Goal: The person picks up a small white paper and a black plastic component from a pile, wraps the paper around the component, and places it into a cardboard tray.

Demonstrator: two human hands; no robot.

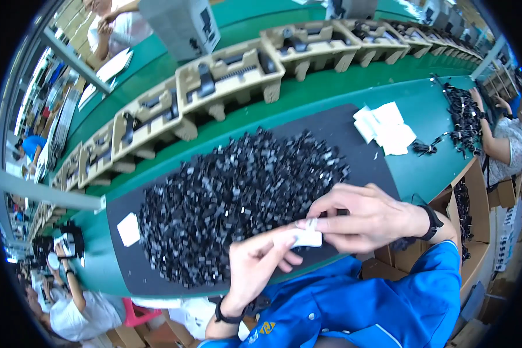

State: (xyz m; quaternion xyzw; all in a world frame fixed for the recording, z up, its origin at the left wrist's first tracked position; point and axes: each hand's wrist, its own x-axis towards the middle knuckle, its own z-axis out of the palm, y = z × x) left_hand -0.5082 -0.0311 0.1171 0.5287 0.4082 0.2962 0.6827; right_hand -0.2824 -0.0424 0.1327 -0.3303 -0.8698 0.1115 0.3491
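A small white packet or piece (311, 239) is held between my two hands, just past the near edge of a big heap of small black plastic parts (232, 197). My left hand (254, 262) pinches the packet from the left with thumb and fingers. From the right, my right hand (370, 219) has its thumb and fingertips closed at the packet's upper side. What the packet contains, if anything, is too small to make out. The heap spreads over a dark mat (122, 203) on the green table. Both my wrists wear black bands.
White sheets or bags (385, 127) lie on the mat's far right corner, and a white slip (129, 229) at its left. Beyond runs a row of beige moulded trays (226, 75). Bundled black cables (464, 113) lie at right, above a cardboard box (475, 214). Other people sit nearby.
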